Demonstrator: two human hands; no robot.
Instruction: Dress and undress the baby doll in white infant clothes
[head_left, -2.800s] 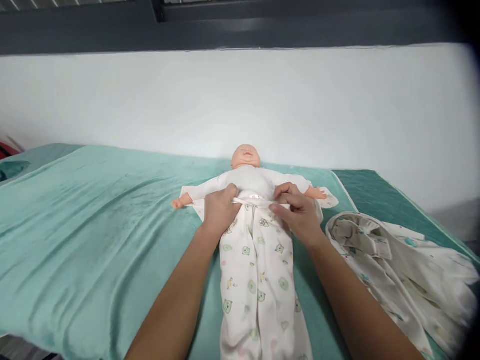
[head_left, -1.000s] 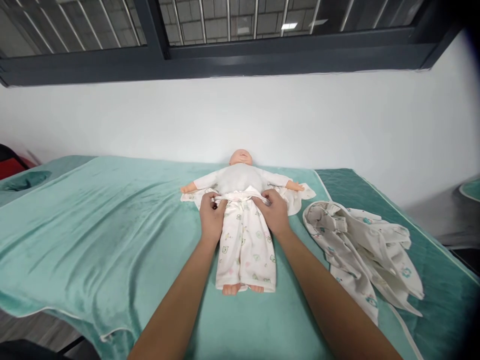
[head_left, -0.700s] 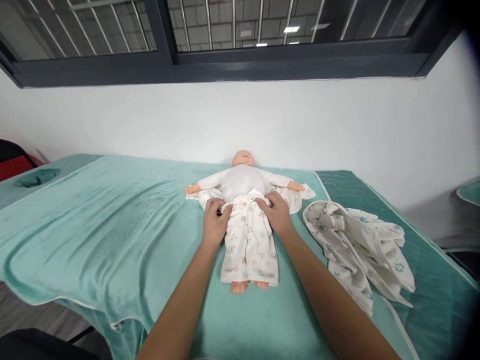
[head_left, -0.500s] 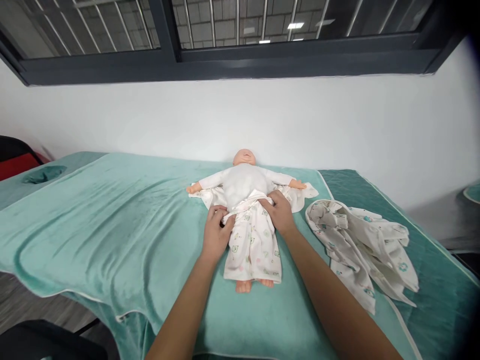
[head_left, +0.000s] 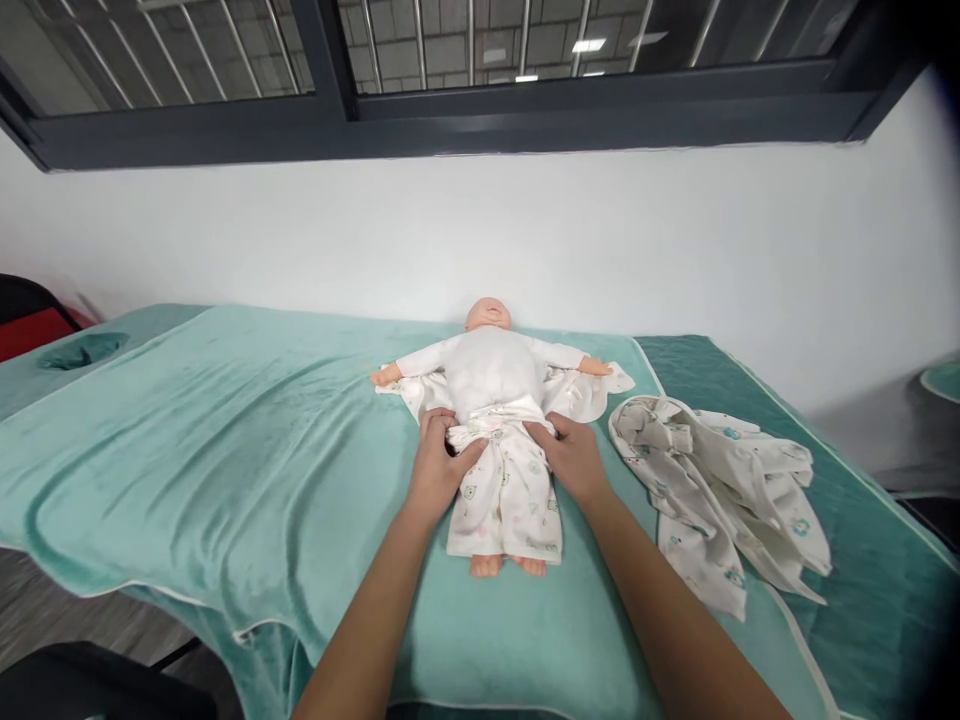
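A baby doll point(head_left: 496, 365) in a white long-sleeved top lies on its back, arms spread, head toward the wall. White printed pants point(head_left: 504, 500) cover its legs, and its bare feet show below the hems. At the left side of the waistband, my left hand point(head_left: 439, 465) grips the pants with thumb on top and fingers at the side. My right hand point(head_left: 574, 455) pinches the waistband on the other side. Under the doll's arms spreads a white printed garment point(head_left: 577, 395), partly hidden by the body.
A crumpled white printed garment point(head_left: 724, 495) lies to the right. The bed has a light green cover point(head_left: 225, 450) over a darker green one point(head_left: 877, 560). Behind stand a white wall point(head_left: 480, 230) and a dark-framed window point(head_left: 585, 125). A black chair point(head_left: 97, 685) is at lower left.
My right hand has moved down from the front of the waistband to the doll's right-hand side in view. The waistband lies flatter and lower. My left thumb has shifted slightly inward.
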